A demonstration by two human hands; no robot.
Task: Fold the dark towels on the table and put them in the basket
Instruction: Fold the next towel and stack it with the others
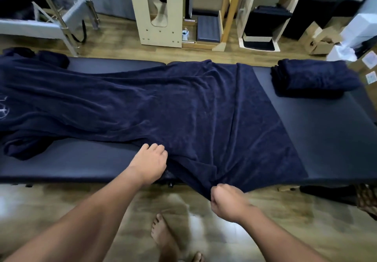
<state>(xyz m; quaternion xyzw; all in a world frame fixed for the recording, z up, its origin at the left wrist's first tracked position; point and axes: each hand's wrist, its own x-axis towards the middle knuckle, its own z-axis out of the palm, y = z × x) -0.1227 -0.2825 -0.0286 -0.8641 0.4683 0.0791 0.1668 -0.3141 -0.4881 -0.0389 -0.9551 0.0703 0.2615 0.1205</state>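
Note:
A large dark navy towel (183, 107) lies spread and wrinkled along the dark padded table (330, 139), its near edge hanging over the table's front. My right hand (228, 202) is closed on that hanging edge below the table's front rim. My left hand (150, 159) rests on the table at the towel's near edge, fingers curled against the cloth. A folded stack of dark towels (312, 78) sits at the table's far right corner. No basket is clearly visible.
Wooden floor lies under my bare feet (163, 237). Behind the table stand a cream wooden cabinet (159, 11), a wooden frame with dark pads (263, 17), cardboard boxes (318, 39) at right and metal-framed equipment (51, 17) at left. A dark woven object (367, 200) sits at the right edge.

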